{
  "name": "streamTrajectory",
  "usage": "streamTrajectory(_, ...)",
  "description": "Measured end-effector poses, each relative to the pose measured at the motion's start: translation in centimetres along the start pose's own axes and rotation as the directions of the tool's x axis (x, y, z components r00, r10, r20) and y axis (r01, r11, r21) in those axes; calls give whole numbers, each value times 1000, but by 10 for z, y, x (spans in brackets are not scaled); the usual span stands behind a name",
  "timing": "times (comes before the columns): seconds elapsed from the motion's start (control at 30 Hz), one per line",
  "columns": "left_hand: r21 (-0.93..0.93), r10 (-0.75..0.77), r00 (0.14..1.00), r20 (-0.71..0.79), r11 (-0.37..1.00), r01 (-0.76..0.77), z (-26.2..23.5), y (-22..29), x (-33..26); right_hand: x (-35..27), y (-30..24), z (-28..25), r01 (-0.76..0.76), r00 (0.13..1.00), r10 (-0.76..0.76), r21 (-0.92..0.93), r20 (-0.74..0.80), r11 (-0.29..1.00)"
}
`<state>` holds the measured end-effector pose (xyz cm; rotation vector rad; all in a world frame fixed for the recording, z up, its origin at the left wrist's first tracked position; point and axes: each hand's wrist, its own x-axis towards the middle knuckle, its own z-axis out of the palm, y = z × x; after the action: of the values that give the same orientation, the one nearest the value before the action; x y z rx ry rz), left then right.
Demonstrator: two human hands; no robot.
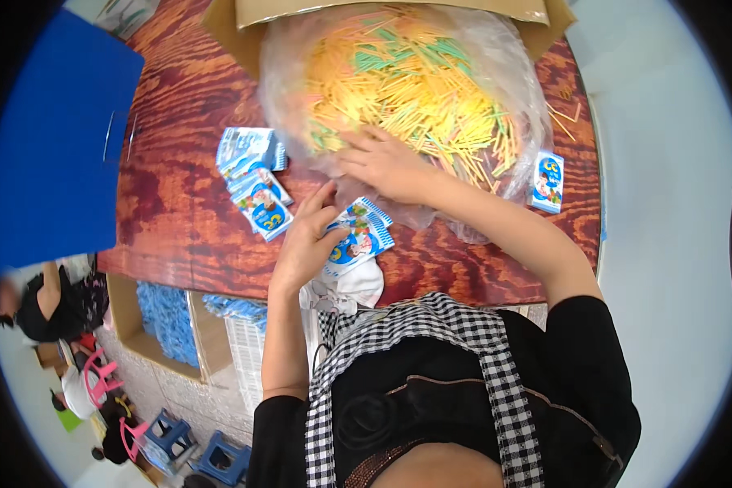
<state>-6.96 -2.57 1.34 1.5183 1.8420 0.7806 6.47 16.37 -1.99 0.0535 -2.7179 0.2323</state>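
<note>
A large heap of thin yellow, green and pink sticks [423, 89] spills from a clear plastic bag [281, 89] at the mouth of a cardboard box. My right hand [386, 167] reaches across to the heap's near left edge, fingers stretched out and touching sticks or plastic. Lower left of it is my left hand [303, 244], with fingers apart and its thumb against small blue-and-white packets [364, 232]. Whether it grips them is hard to see. Left of that hand lies an overlapping cluster of similar packets [256, 183].
A single packet [548, 182] and loose sticks lie at the table's right side. The cardboard box [398, 11] stands at the back, a blue panel [57, 138] on the left. White cloth [358, 285] lies at the near edge. Below left are a carton of blue packets [168, 321], stools and other people.
</note>
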Motion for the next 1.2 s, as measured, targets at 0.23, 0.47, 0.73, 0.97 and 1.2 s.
streamTrajectory(0.23,-529,-269,816,-511,847,-52,-4,-9,-45,-1,-26,-37,-240,957,254,110,-138,965)
streamTrajectory(0.47,-427,-326,700,-635,904,33,-10,-76,-50,94,-49,-8,-239,928,346,491,-139,838)
streamTrajectory(0.73,-260,-197,688,-699,966,13,-4,-67,-20,158,-44,38,-462,883,453,382,119,801)
streamTrajectory(0.97,124,97,657,-747,992,-6,-19,-68,1,144,-38,40,-416,858,513,613,20,672)
streamTrajectory(1.2,84,111,728,-676,994,-73,-25,-78,14,140,-26,38,-439,783,608,575,-132,690)
